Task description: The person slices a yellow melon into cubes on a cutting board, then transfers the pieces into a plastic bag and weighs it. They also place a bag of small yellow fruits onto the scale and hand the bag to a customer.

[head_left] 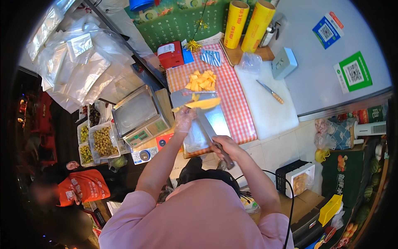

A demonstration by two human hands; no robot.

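My left hand (184, 120), in a thin clear glove, is closed on a long yellow fruit slice (205, 103); its exact kind I cannot tell. My right hand (226, 147) grips the dark handle of a large knife (207, 126). The blade points away from me, its far end close under the slice. Both hands are over a shiny metal-like board (217, 118) at the table's near edge. Just beyond lies a tray heaped with orange-yellow fruit chunks (201, 81). A smaller yellow piece (195, 97) lies between that heap and the slice.
A weighing scale (139, 116) stands left of the checked cloth (236, 108). On the white board (265, 99) at the right lies a small knife (270, 91). Yellow film rolls (236, 25) stand behind. Another person in an orange apron (85, 186) is at far left.
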